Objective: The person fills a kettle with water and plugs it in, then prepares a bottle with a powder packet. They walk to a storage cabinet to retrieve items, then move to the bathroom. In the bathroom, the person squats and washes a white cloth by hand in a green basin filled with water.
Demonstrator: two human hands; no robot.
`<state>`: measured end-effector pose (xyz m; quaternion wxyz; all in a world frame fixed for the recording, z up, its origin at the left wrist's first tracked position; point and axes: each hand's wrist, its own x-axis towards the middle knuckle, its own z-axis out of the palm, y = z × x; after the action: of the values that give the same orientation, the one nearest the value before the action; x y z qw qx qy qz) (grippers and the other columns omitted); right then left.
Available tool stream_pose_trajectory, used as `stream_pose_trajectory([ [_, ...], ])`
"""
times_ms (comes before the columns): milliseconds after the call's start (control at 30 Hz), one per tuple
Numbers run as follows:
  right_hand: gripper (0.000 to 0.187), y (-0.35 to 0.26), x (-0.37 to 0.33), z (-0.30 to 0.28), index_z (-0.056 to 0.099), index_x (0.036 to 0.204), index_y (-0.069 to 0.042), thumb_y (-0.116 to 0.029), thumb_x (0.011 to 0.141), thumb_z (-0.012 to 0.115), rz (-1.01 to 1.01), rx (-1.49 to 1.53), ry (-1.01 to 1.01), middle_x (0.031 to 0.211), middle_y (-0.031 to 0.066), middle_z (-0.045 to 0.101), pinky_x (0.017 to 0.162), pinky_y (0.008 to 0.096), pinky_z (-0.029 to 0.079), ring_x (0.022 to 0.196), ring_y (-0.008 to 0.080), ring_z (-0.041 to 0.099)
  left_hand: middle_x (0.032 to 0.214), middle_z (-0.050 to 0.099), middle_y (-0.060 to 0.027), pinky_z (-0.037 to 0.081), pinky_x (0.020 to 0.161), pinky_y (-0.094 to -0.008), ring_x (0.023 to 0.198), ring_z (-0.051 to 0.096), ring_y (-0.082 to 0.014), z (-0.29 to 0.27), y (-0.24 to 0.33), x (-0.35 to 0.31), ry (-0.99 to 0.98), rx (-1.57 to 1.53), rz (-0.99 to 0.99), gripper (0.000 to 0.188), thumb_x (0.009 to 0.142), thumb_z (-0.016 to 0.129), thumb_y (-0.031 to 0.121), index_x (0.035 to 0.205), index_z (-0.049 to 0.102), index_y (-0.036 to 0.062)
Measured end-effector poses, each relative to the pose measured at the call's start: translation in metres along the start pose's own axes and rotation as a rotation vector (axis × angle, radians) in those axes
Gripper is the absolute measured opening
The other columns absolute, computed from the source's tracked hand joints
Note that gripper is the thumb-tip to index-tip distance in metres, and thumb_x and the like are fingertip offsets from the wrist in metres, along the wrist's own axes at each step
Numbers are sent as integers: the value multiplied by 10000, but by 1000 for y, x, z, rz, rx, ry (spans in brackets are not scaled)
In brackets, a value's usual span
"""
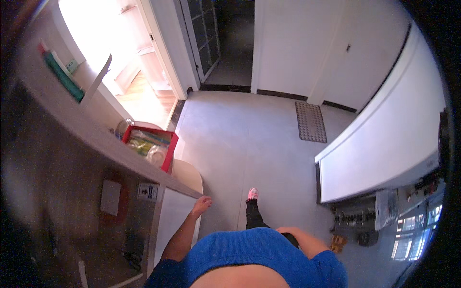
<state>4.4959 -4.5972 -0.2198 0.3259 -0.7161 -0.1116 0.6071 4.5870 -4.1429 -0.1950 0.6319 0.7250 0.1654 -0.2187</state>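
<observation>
My left hand (pixel 202 205) hangs beside the light wooden shelf unit (pixel 178 184), close to its edge. Its fingers are loosely bent, slightly apart, and hold nothing that I can see. On the other side, my right hand (pixel 288 231) is at my waist, its fingers mostly hidden behind my blue top (pixel 249 245). Something black (pixel 291 239) shows between that forearm and my body; I cannot make out whether it is held. One foot in a pink shoe (pixel 253 193) is out in front on the grey floor (pixel 225 139).
A red box (pixel 171 151) with plastic-wrapped items sits on the shelf unit, by a round stool seat (pixel 188 175). Ahead are a bright doorway (pixel 149 91) and a dark one (pixel 233 48). A mat (pixel 310 122) lies by the wall; a white cabinet (pixel 379 144) stands right, shoes (pixel 338 243) nearby.
</observation>
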Motion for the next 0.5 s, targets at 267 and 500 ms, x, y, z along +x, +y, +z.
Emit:
stream_pose_trajectory([
  [267,436,-160,24,-267,609,1001,-66,-437,778,563,84,97,-109,929,40,619,748,314,434,838,145,548,665,558,-33,411,433,-267,571,526,-116,-60,8,134,6,-150,-252,155,774,546,169,857,599,49],
  [500,251,-203,121,-452,595,907,-109,-316,770,555,180,16,-9,803,0,579,507,247,435,684,110,551,589,478,-19,311,406,-277,493,446,-165,-56,26,131,435,-409,-534,104,778,529,158,723,538,71],
])
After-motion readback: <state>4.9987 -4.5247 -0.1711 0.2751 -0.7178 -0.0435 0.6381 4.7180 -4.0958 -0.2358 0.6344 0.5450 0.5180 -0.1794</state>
